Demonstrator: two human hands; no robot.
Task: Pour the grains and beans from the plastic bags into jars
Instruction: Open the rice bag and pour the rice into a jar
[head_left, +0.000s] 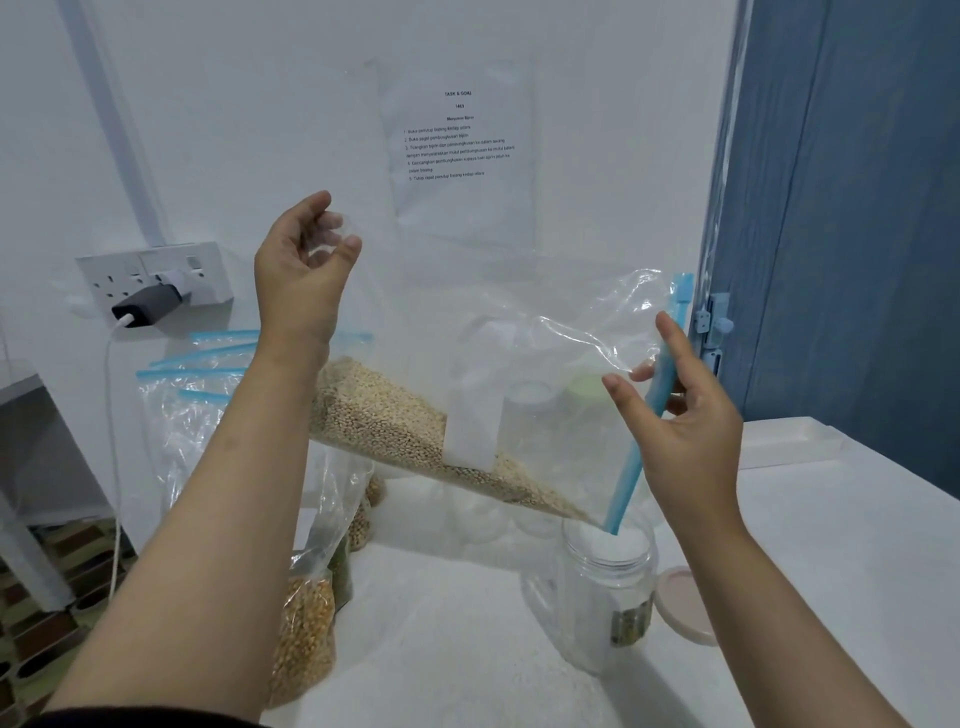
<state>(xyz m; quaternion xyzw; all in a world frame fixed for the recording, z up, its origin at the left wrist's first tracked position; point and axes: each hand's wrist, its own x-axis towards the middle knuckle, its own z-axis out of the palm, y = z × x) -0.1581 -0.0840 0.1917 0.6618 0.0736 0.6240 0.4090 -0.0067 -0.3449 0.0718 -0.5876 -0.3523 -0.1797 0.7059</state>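
Note:
A large clear zip bag with a blue zip strip hangs tilted over the table. Pale grains lie along its lower edge and slope down to the right. My left hand pinches the bag's raised corner up high. My right hand holds the blue zip edge near the bag's mouth. The mouth dips into a clear plastic jar that stands upright on the white table. The jar looks nearly empty.
A pinkish jar lid lies right of the jar. Bags of yellow corn and other beans stand at the left, with more zip bags behind. Other jars show through the bag. A charger sits in the wall socket.

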